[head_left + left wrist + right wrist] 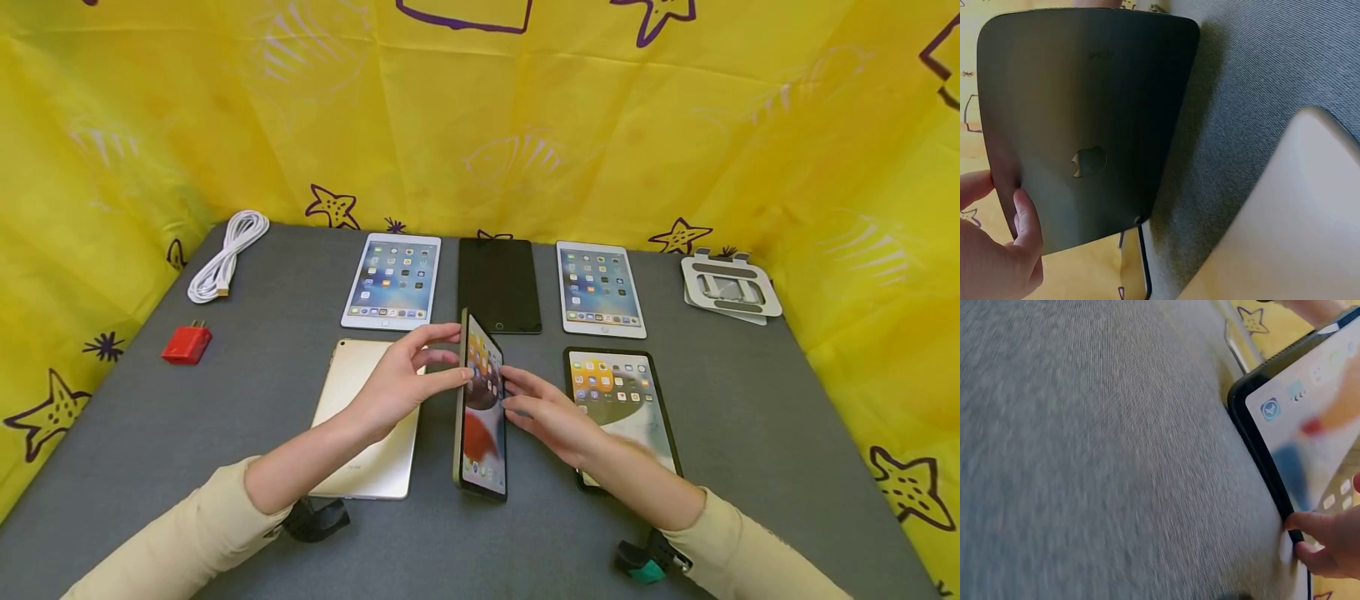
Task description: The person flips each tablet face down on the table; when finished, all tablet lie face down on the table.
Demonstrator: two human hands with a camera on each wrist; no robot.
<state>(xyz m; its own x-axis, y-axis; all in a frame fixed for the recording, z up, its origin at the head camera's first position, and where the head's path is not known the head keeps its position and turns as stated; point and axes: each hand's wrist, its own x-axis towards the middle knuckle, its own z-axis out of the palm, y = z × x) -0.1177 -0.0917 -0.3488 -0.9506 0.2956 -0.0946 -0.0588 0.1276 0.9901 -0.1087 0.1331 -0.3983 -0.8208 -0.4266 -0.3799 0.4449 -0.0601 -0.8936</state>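
Note:
A dark tablet [483, 408] stands tilted up between my hands, its lit screen facing right. My left hand [408, 375] pinches its raised long edge, thumb on the screen side and fingers behind. In the left wrist view, the tablet's dark back [1091, 106] shows a logo. The right hand [551, 417] reaches toward the opposite long edge. In the right wrist view, its fingertips [1304, 522] touch the black edge; its thumb is not clearly seen. A gold tablet [363, 442] lies face down left of the held one. On the right, a black-framed tablet [618, 383] lies partly under my right forearm.
Along the back lie two white tablets [393, 279] [600, 287] with lit screens and a black tablet [498, 279] with a dark screen. A coiled white cable [228, 254] and a red charger plug [187, 344] are at left. A folded stand [731, 287] sits at right.

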